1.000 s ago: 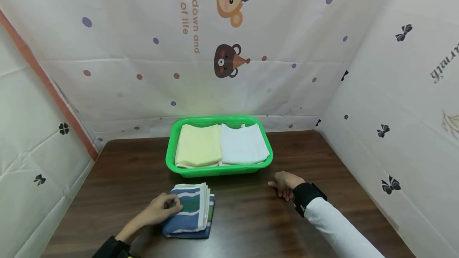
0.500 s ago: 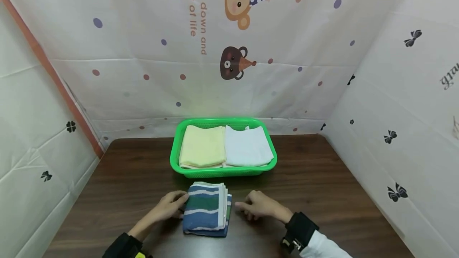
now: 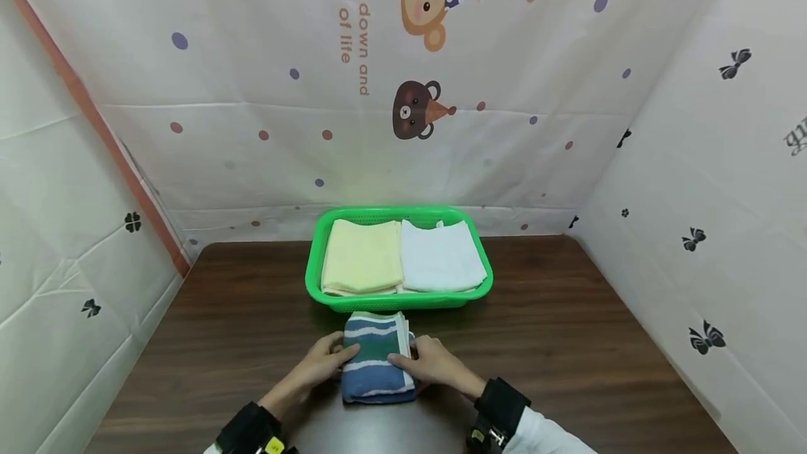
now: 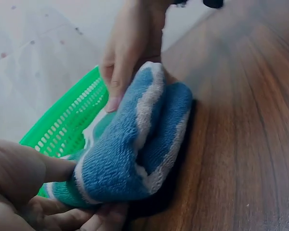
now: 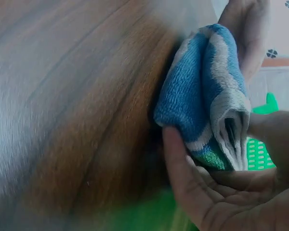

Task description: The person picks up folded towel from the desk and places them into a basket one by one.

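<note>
A folded towel with blue, green and white stripes is between both hands in front of the basket. The left hand grips its left side, thumb on top; in the left wrist view the fingers curl under the folds. From the right, the right hand grips the opposite side, thumb across the top layer. In the right wrist view a finger of that hand reaches below the towel, whose stacked white edges face the palm. The towel's underside is mostly hidden, close over the table.
Just behind the towel stands a green basket holding a folded yellow towel and a folded white towel side by side. The brown wooden table ends at printed white curtains at the back and sides.
The right hand has come in from the right and taken hold of the towel. The left hand has moved from its top to its left side, and the towel has shifted right and slightly toward the basket.
</note>
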`<move>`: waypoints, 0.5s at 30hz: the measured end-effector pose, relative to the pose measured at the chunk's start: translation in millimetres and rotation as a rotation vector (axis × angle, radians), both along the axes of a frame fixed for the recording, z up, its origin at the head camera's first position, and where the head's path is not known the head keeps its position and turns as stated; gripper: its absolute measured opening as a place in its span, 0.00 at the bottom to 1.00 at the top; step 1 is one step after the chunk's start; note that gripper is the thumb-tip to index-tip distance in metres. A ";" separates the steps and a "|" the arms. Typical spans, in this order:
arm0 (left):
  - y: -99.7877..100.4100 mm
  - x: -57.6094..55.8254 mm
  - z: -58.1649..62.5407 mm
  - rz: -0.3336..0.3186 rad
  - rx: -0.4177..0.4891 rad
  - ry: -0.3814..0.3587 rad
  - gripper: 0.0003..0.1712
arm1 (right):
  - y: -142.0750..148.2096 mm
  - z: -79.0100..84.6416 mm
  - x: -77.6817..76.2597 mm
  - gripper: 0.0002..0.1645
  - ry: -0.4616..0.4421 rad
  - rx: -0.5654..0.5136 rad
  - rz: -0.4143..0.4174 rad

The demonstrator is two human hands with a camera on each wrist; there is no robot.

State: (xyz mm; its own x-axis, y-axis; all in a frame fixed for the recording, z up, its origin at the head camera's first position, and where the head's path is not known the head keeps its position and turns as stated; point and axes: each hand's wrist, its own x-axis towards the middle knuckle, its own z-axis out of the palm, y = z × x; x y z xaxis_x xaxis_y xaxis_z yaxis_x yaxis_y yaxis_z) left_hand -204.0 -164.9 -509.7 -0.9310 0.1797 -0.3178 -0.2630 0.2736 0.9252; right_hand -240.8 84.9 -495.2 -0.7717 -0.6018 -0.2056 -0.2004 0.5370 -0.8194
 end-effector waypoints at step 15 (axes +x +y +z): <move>1.5 9.7 12.0 0.016 0.157 -0.114 0.47 | 12.2 -23.8 -6.9 0.45 -0.313 -0.120 -0.089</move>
